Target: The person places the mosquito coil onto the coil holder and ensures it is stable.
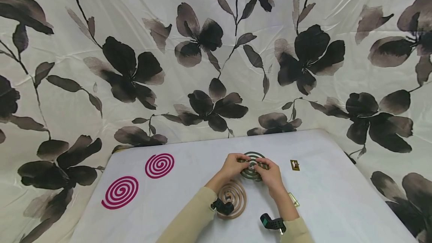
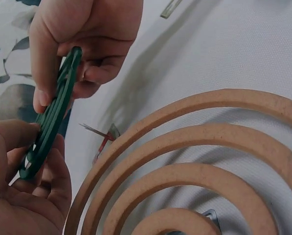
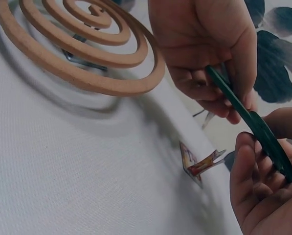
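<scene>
A dark green mosquito coil (image 1: 252, 177) is held up between both hands over the table. My left hand (image 1: 234, 165) pinches its left edge, and my right hand (image 1: 272, 174) pinches the right edge, thumbs on top. Both wrist views show the green coil (image 2: 57, 115) nearly edge-on and tilted, its rings close together. Beneath it on the cloth stands a small shiny metal stand (image 3: 194, 166) with an upright prong. Nearer me, a brown mosquito coil (image 1: 241, 213) sits raised on another metal stand (image 3: 79, 59), partly covered by the left wrist camera in the head view.
Two pink coils (image 1: 159, 166) lie flat on the left of the white table (image 1: 189, 198). To the right are a gold-coloured metal stand (image 1: 295, 165) and another small stand (image 1: 293, 199) beside my right forearm. A floral cloth (image 1: 209, 66) hangs behind the table.
</scene>
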Demonstrator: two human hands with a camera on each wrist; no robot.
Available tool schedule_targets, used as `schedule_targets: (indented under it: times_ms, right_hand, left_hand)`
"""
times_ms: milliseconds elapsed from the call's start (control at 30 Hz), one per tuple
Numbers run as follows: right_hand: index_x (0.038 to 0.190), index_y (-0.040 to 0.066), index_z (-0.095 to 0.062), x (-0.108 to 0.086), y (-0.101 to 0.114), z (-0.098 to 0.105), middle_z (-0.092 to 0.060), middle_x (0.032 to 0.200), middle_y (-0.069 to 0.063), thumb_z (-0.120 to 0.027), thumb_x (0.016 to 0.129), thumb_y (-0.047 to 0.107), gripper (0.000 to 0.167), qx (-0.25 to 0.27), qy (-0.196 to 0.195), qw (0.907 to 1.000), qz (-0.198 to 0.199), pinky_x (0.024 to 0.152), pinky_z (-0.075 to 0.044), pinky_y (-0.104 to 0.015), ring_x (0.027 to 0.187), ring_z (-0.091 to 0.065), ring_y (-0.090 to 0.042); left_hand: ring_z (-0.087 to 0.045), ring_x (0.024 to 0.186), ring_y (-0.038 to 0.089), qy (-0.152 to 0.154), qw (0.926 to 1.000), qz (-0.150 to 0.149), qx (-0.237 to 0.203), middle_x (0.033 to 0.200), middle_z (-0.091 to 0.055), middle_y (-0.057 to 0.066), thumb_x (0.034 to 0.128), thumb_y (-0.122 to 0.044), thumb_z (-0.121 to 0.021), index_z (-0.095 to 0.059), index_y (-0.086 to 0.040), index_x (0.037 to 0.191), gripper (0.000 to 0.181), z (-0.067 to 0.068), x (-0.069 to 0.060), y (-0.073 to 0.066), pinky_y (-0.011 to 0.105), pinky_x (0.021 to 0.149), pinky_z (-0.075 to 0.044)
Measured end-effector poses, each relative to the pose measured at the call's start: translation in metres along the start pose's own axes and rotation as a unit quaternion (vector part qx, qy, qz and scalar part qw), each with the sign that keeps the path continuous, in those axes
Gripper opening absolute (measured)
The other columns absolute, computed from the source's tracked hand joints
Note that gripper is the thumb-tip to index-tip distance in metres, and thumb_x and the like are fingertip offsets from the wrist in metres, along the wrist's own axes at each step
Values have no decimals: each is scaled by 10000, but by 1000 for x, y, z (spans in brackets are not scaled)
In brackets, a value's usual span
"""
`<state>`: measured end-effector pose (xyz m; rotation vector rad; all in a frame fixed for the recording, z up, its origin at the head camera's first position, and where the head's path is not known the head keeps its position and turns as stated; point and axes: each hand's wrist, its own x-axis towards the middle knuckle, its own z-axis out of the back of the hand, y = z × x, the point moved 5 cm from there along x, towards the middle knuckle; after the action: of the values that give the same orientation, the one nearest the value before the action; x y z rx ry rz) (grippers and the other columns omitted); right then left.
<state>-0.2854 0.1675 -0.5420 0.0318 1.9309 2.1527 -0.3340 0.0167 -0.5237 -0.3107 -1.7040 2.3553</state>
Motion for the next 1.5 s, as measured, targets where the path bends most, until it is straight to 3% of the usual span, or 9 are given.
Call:
schedule_targets:
  times_ms: [400,633,867,1333,1500]
  right_hand:
    - [1160,15,-645,3,-7,1,-546,1300,-159,-689,872,71,297,128,-105,9999,25,900,-429,-326,1183,-480,-261]
    - [1138,7,-656,4,-9,0,-581,1229,-142,-675,872,37,269,139,-190,9997,34,774,-447,-179,1093,-503,-211]
    - [1127,4,-663,4,-11,-2,-592,1207,-139,-673,872,35,256,184,-192,9996,68,752,-447,-167,1061,-507,-203]
    - [1107,-5,-664,5,-18,0,-619,1125,-113,-705,860,51,257,181,-266,9994,81,706,-447,-162,932,-532,-116]
    - [1101,-11,-664,5,-19,1,-627,1119,-118,-712,852,35,257,197,-293,9994,69,738,-447,-156,963,-544,-129]
  left_hand:
    - [-597,907,129,-46,10000,-1,-42,992,-677,26,842,-47,-728,-744,-58,963,123,-4,1,3,263,713,-517]
    - [-593,846,111,-52,10000,28,-32,969,-670,13,837,-45,-724,-741,-60,951,117,-6,2,6,241,666,-511]
    - [-593,746,121,82,9998,165,-26,884,-648,28,851,-22,-717,-709,-19,892,42,-7,5,8,254,638,-523]
    - [-567,906,136,348,9989,283,157,934,-648,12,836,-66,-749,-725,-50,880,52,-9,9,11,280,761,-490]
    - [-560,846,127,418,9989,208,60,894,-643,16,827,-21,-741,-716,-31,854,38,-10,9,11,252,725,-483]
